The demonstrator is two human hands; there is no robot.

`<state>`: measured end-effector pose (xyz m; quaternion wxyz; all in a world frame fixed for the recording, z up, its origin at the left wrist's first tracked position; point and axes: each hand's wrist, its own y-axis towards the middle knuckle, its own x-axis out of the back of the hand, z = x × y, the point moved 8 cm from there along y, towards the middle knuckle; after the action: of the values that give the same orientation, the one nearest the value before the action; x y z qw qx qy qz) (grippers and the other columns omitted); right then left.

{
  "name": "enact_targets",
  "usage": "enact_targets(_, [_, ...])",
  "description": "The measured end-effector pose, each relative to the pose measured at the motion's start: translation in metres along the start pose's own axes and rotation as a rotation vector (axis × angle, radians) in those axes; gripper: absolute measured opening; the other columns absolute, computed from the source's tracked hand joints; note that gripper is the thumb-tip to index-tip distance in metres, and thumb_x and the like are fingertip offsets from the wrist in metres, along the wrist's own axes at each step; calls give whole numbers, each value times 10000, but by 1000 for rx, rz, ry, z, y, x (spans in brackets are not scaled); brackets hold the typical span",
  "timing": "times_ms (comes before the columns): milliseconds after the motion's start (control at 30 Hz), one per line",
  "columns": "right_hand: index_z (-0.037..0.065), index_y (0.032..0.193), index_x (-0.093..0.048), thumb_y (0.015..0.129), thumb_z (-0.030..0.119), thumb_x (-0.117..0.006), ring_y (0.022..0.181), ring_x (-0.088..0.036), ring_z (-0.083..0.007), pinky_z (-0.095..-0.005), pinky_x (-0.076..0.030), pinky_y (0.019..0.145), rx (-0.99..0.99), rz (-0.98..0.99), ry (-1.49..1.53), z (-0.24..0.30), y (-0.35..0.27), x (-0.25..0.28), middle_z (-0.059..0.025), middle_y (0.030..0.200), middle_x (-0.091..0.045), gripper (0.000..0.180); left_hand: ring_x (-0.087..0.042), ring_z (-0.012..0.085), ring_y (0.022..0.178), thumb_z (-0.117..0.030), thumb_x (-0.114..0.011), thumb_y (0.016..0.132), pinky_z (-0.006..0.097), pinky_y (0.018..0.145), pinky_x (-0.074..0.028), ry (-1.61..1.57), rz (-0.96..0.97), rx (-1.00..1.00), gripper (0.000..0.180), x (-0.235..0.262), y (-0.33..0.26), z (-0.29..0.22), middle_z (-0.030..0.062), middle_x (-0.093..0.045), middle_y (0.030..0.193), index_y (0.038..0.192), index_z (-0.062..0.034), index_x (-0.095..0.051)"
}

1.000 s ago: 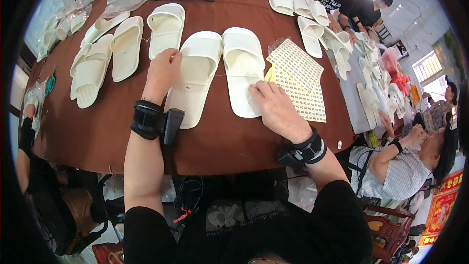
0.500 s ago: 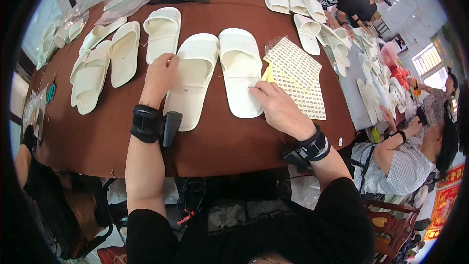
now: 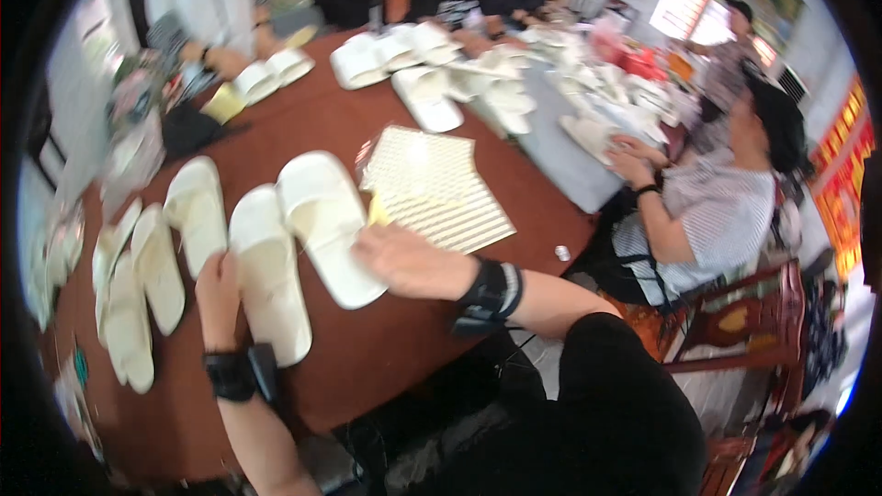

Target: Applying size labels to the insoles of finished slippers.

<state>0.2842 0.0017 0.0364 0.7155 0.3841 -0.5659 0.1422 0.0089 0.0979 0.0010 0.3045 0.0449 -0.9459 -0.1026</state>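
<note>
The left slipper (image 3: pixel 268 289) and the right slipper (image 3: pixel 322 207), both white, lie side by side on the brown counter (image 3: pixel 358 377), heels toward the person. The left hand (image 3: pixel 220 301) is at the left slipper's outer edge, its fingers bent close together; blur hides whether they pinch it. The right hand (image 3: pixel 415 262) reaches over the right slipper's heel end, fingers narrow and pointing down; I cannot tell if they hold anything. Overlapping sheets (image 3: pixel 450 211) lie just to the right, other slippers (image 3: pixel 161 280) to the left.
</note>
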Motion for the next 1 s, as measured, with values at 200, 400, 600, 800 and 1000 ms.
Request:
enact_targets(200, [-23, 851, -586, 812, 93, -506, 876, -540, -260, -353, -447, 743, -27, -60, -103, 5, -6, 8, -130, 928, -531, 146, -617, 250, 818, -213, -493, 957, 350, 738, -485, -46, 64, 56, 323, -1, -4, -13, 183, -659, 914, 1069, 66, -612])
enact_targets(400, [-25, 866, -594, 820, 102, -505, 872, -533, -254, -345, -446, 711, -10, -89, -115, 11, -7, 8, -128, 945, -529, 162, -552, 125, 668, -232, -491, 961, 261, 513, -447, -70, 48, 31, 337, 0, -3, -12, 69, -624, 854, 1126, 38, -607])
enact_targets(600, [-35, 879, -600, 813, 96, -511, 874, -534, -253, -344, -446, 713, -8, -55, -134, 11, -6, 6, -133, 954, -530, 172, -539, 112, 658, -226, -486, 958, 234, 501, -430, -60, 33, 62, 332, 0, -10, -28, 60, -615, 840, 1107, 46, -605])
enact_targets(800, [-26, 862, -602, 805, 84, -516, 888, -534, -250, -340, -449, 728, -10, -34, -131, 10, -3, 4, -133, 963, -530, 151, -552, 112, 646, -243, -495, 957, 241, 476, -452, -83, 67, 83, 349, -2, -3, -7, 55, -626, 868, 1151, 26, -604])
enact_targets(1000, [-18, 857, -596, 811, 81, -520, 879, -535, -252, -338, -451, 729, 19, -42, -114, 8, -4, 8, -129, 960, -529, 133, -567, 119, 645, -240, -499, 957, 249, 478, -467, -87, 62, 105, 339, -3, -6, -16, 74, -635, 852, 1131, 30, -608])
